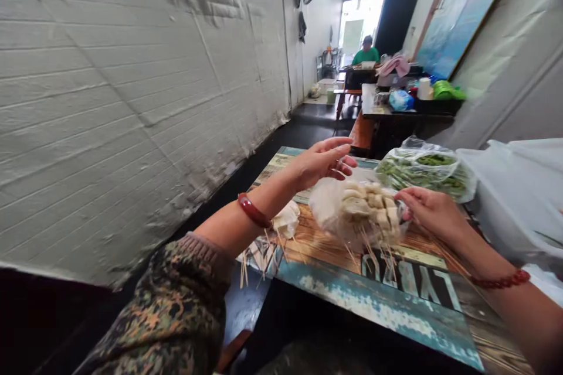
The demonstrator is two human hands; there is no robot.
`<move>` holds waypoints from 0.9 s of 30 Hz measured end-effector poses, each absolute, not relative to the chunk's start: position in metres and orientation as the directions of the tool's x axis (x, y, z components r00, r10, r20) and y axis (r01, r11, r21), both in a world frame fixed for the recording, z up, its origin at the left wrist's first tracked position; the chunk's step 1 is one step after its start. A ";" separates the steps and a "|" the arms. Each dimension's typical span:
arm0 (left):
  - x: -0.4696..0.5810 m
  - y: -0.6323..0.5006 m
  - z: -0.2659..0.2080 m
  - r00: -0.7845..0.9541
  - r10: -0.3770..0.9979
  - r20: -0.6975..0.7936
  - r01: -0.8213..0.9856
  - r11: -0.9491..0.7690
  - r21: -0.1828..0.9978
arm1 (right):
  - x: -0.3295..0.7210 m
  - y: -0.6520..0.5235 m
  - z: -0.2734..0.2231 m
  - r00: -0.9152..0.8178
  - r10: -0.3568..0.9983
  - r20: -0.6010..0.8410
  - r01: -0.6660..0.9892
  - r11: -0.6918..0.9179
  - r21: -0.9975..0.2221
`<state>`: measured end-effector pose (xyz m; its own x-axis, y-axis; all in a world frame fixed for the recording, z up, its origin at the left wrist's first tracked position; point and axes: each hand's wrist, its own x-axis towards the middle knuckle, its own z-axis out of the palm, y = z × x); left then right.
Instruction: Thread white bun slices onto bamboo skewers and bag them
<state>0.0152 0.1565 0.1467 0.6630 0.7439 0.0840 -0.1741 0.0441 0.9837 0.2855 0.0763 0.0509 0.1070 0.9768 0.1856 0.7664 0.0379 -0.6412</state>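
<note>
Pale skewered food pieces (369, 205) sit bunched in a clear plastic bag (324, 202) on the table, their thin wooden sticks pointing toward me. Over the far left of this bag hovers my left hand (328, 158), its fingers loosely apart and holding nothing visible. My right hand (433, 214) is at the bag's right side, thumb and fingertips pinched together on the plastic edge. Another bundle of pale skewers (287, 220) lies under my left forearm, partly hidden, its sticks hanging past the table's left edge.
A plastic bag of green vegetables (424, 170) stands behind my right hand. White plastic tubs (505, 187) are on the right. The patterned tabletop (378, 304) ends close to me. Farther back, a person in green (366, 55) sits beyond a cluttered table (373, 106).
</note>
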 end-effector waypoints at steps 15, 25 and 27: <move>-0.019 0.121 0.134 0.763 0.644 -0.053 0.127 -0.069 0.989 | 0.120 0.024 0.060 -0.415 0.909 0.047 0.683 0.346 -0.644; -0.030 0.102 0.098 0.775 0.632 0.008 0.008 -0.021 1.000 | 0.017 0.052 -0.018 -0.369 0.780 -0.506 0.192 -0.469 -0.862; -0.036 0.102 0.096 0.749 0.660 0.053 -0.020 -0.057 0.998 | 0.009 0.044 -0.022 -0.399 0.775 -0.491 0.100 -0.495 -0.863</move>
